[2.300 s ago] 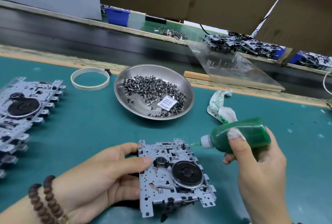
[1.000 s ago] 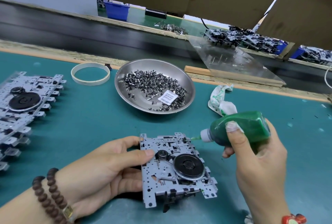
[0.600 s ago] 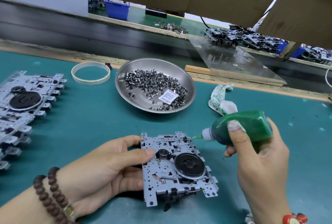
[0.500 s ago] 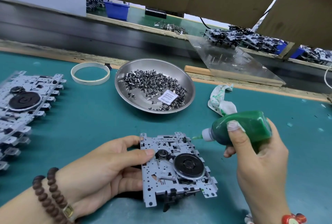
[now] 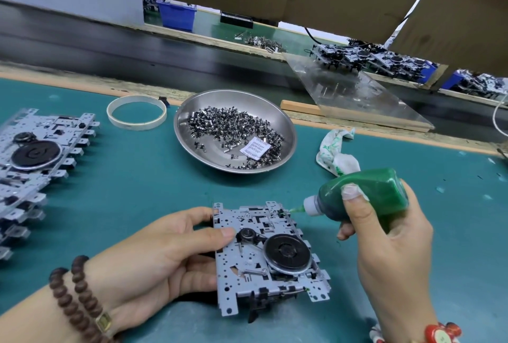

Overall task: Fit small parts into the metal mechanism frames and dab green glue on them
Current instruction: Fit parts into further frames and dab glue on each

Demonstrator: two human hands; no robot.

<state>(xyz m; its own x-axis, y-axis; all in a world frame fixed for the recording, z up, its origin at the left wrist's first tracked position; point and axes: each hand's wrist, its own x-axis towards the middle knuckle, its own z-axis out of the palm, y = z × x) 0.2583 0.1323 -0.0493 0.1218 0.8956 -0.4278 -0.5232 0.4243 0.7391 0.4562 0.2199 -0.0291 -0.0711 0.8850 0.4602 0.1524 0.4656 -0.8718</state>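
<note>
Left hand: left hand [image 5: 165,254] grips the left edge of the frame [image 5: 264,257], thumb lying across its top face beside a small black pulley, fingers curled under; dark bead bracelet [image 5: 74,304] on the wrist
Frame: metal mechanism frame lies on the green mat [image 5: 132,177] at the near centre, black wheel on its right half, far edge pointing toward the dish
Right hand: right hand [image 5: 384,235] to the right of the frame, fingers and thumb wrapped round the glue bottle [image 5: 365,199]; a red ornament on the wrist
Glue bottle: held on its side, green tip at the frame's far right corner; whether it touches cannot be told
Stack: more frames [image 5: 33,166] overlapped on the mat, well left of the held frame
Cloth: green-stained white rag [image 5: 335,150] beyond the bottle
Dish: round steel dish [image 5: 286,128] beyond the frame, holding small dark metal parts [image 5: 231,128] and a white packet [image 5: 255,148]
Ring: white ring [image 5: 137,112] just left of the dish
Far side: clear sheet [image 5: 357,92] leaning behind the dish; a blue bin [image 5: 177,14] and more mechanisms past it
</note>
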